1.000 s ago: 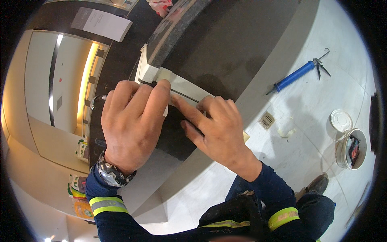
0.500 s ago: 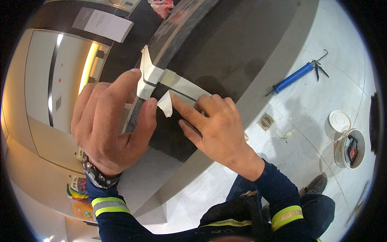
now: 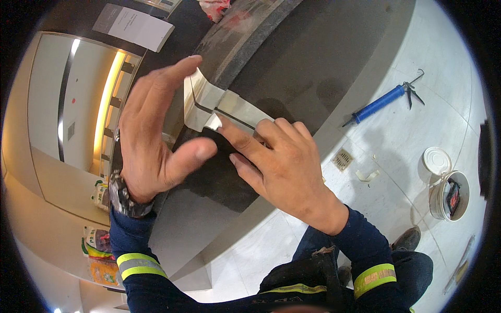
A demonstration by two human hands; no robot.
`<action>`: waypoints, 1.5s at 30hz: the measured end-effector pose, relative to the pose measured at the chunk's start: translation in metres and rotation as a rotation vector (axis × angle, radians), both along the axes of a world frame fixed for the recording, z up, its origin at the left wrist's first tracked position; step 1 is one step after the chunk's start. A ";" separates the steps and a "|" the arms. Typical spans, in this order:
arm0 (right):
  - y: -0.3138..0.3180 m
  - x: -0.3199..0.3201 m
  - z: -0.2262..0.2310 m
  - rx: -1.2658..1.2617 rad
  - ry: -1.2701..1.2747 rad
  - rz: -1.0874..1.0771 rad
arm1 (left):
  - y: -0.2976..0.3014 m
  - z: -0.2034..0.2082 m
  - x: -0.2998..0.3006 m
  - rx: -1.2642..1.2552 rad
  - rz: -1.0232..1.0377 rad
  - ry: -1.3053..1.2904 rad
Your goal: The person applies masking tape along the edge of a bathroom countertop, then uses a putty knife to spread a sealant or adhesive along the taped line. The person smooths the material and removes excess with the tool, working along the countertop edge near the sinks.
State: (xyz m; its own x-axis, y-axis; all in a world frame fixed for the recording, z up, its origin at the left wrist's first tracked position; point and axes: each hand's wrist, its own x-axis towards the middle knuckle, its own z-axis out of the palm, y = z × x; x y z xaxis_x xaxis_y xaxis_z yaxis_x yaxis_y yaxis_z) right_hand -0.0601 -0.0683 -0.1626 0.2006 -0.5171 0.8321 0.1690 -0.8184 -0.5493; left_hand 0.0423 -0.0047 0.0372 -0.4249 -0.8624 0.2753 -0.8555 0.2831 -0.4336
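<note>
Pale masking tape (image 3: 210, 97) covers the corner of a dark stone countertop (image 3: 250, 41), its strips lying on both sides of a thin dark seam. My left hand (image 3: 151, 128) is open beside the tape, thumb spread away, fingertips near the tape's upper end. Whether those fingertips touch it I cannot tell. My right hand (image 3: 292, 169) rests against the dark front face, index fingertip on the short loose end of the lower tape strip. Its thumb stands apart from the index finger, and the other fingers lie bent along the strip.
A blue caulking gun (image 3: 378, 106) lies on the tiled floor at right, near a floor drain (image 3: 343, 160) and a tape scrap (image 3: 367, 176). An open white bucket (image 3: 442, 203) stands beyond them. White papers (image 3: 136, 28) and a red-white plastic bag (image 3: 214, 9) lie at the top.
My left hand has moved up and right, its fingers reaching the tape's upper end and its thumb spreading. The loose tape end now lies flatter under my right index finger.
</note>
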 end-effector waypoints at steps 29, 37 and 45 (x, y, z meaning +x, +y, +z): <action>0.048 -0.001 -0.049 0.368 0.360 0.204 | 0.005 -0.032 -0.027 -0.193 0.430 -0.517; 0.068 -0.001 -0.088 0.516 0.287 0.220 | 0.004 -0.034 -0.032 -0.181 0.495 -0.573; 0.073 0.000 -0.099 0.597 0.322 0.268 | 0.004 -0.034 -0.030 -0.197 0.419 -0.603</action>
